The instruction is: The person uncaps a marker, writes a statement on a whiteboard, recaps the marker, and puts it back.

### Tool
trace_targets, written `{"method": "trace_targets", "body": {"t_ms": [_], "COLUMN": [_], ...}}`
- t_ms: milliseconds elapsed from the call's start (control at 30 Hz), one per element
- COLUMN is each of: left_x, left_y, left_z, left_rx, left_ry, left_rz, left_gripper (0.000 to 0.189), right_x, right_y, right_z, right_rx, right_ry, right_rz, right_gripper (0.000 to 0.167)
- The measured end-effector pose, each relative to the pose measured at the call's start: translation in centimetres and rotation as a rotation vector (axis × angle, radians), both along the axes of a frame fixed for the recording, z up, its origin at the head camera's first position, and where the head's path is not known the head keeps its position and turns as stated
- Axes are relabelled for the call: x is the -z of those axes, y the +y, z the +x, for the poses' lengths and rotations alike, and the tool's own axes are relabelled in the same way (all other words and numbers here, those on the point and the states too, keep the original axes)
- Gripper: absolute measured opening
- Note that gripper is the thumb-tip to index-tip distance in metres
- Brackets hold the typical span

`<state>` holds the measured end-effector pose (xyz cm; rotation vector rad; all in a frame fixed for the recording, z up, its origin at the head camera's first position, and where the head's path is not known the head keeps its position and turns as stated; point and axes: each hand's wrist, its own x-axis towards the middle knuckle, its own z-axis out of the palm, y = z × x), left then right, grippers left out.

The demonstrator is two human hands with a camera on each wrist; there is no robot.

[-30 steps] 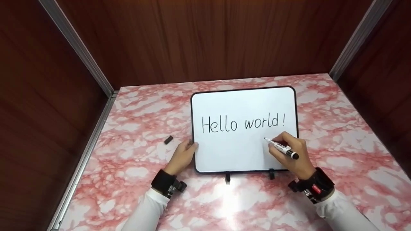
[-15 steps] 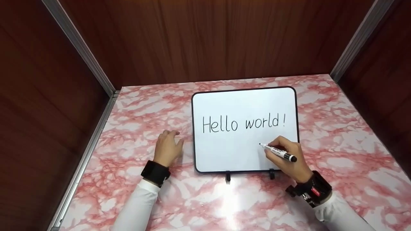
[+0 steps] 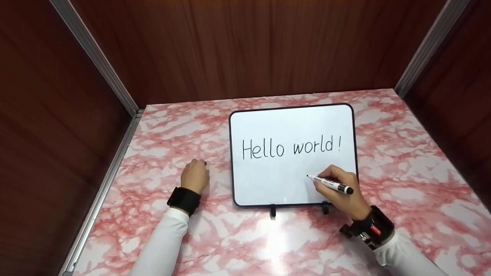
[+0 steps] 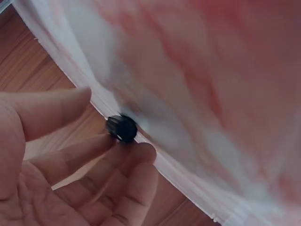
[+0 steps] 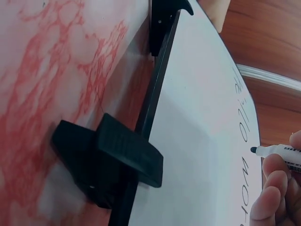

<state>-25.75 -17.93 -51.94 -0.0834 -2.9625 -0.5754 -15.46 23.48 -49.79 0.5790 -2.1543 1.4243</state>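
In the head view, my right hand (image 3: 341, 189) pinches a white whiteboard marker (image 3: 332, 184), its uncapped black tip over the lower right part of the whiteboard (image 3: 276, 180). "Hello world!" is written in black across the board's middle. Left of the board, my left hand (image 3: 195, 176) reaches low over the table and mostly hides the black marker cap. The left wrist view shows this cap (image 4: 121, 128) at the fingertips, the fingers bent beside it and the thumb apart from it.
Two black stand clips (image 3: 273, 211) support the board's lower edge. The table (image 3: 172, 134) has a red and white marbled top. Dark wood panels (image 3: 245, 50) with metal corner rails enclose it at the back and both sides.
My left hand has let go of the board's left edge and moved left onto the marker cap. The right hand has drifted slightly down and left with the marker; the writing is unchanged.
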Motion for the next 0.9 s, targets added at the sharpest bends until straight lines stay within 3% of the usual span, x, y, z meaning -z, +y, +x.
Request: {"method": "trace_targets", "body": {"t_ms": [133,167,367,400,667,900], "left_x": [-0.1,1.0,0.9,-0.2,-0.7,-2.7], "left_y": [-0.1,-0.6,-0.5,0.0,-0.4,0.3], "left_z": [-0.6,-1.5,-1.8,-1.0,0.4,2.3], "left_rx": [-0.020,-0.021,-0.051,-0.056,-0.026,0.020], "left_ry": [0.015,0.030,0.017,0.004,0.091,0.235], "left_rz": [0.019,0.025,0.019,0.015,0.059,0.171], "left_gripper": [0.019,0.020,0.019,0.017,0.011,0.016], "right_x": [0.0,0.0,-0.1,-0.2,-0.4,-0.4], "right_y": [-0.1,-0.1,-0.3,-0.3,-0.5,-0.6], "right_z": [0.0,0.1,0.3,0.3,0.3,0.4], "right_rx": [-0.011,-0.014,-0.025,-0.028,-0.045,-0.049], "right_ry": [0.007,0.005,-0.031,-0.039,-0.109,-0.190], "right_rz": [-0.002,-0.003,-0.014,-0.016,-0.038,-0.072], "right_gripper": [0.024,0.024,0.023,0.023,0.019,0.019]}}
